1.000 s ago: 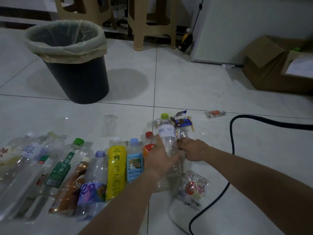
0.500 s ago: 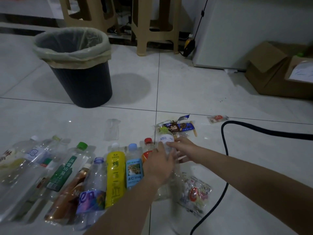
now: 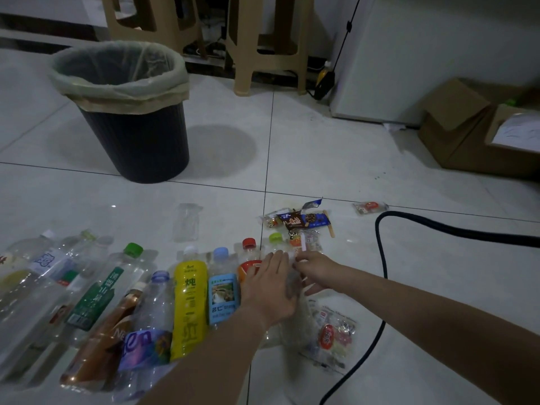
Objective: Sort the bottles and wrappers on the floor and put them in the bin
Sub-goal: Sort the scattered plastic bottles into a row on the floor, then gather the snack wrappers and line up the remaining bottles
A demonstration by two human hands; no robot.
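Note:
A black bin with a pale liner stands at the back left. Several bottles lie side by side on the floor, among them a yellow bottle and a blue-labelled bottle. At the right end of the row lies a clear bottle with a green cap. My left hand rests flat on it with straight fingers. My right hand curls round its right side. Wrappers lie close by: a chocolate wrapper, a candy bag and a small red wrapper.
A clear plastic cup lies behind the row. A black hose curves across the floor on the right. Cardboard boxes sit at the far right, beige stools and a white appliance at the back.
The clear green-capped bottle, gripped and raised a second ago, has come down to lie at the right end of the row. My left hand has flattened over it.

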